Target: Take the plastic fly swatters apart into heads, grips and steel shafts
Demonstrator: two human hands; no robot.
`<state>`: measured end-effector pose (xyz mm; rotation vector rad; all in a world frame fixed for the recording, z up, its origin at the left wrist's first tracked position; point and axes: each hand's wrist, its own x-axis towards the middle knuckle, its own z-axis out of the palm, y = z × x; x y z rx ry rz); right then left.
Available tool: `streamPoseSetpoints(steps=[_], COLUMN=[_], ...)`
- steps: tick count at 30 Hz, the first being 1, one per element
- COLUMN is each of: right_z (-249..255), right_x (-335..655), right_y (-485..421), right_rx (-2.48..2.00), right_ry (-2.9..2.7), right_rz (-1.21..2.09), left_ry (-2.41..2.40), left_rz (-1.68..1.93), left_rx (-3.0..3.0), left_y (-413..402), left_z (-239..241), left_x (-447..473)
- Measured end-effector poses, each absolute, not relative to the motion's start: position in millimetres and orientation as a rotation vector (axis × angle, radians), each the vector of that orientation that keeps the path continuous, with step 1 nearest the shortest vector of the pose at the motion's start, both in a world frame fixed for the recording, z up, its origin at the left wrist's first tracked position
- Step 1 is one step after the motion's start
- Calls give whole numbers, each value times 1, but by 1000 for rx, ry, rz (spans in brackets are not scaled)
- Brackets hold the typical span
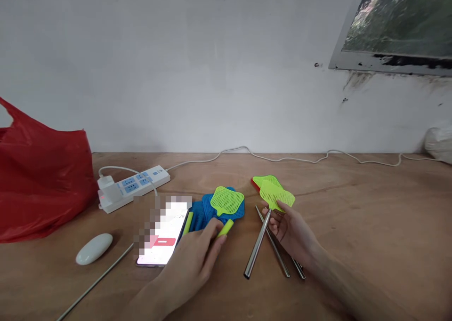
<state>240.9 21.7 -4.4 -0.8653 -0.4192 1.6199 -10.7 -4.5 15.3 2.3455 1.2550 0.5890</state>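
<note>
My left hand [190,260] pinches a short yellow-green handle sleeve [226,228] between thumb and fingers. In my right hand [294,234] is a fly swatter [275,195] with a yellow-green mesh head; its metal rod [257,246] slants down toward me, bare end lowest. Behind it, on the table, another yellow-green swatter head [267,180] overlaps a red one [254,184]. Metal rods [278,256] lie beneath my right hand, partly hidden. Beyond my left hand, a yellow-green swatter head [227,201] rests on several blue swatter heads [197,212]. A second yellow-green sleeve [188,223] lies beside them.
A lit phone [164,236], partly blurred, is left of the blue heads. Farther left are a white mouse [94,249], a power strip [137,187] with a plugged-in charger, and a red plastic bag [42,180]. A white cable [282,160] runs along the wall.
</note>
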Motion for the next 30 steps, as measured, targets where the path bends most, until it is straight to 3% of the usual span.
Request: streamPoseSetpoints(steps=[6,18,30], right_z=[-2,6,9], right_x=[242,253,250], right_y=[23,26,24], right_rx=[-848,-803,-809], right_ry=[-360,-363,-381], right_rz=[1541,1304,1275], left_ry=[1066,1167,1220], left_rz=[538,479,471], left_rx=[2300,2178,2142], left_y=[-16,-18,-18], left_z=[11,19,13], left_x=[-5,-3,-4])
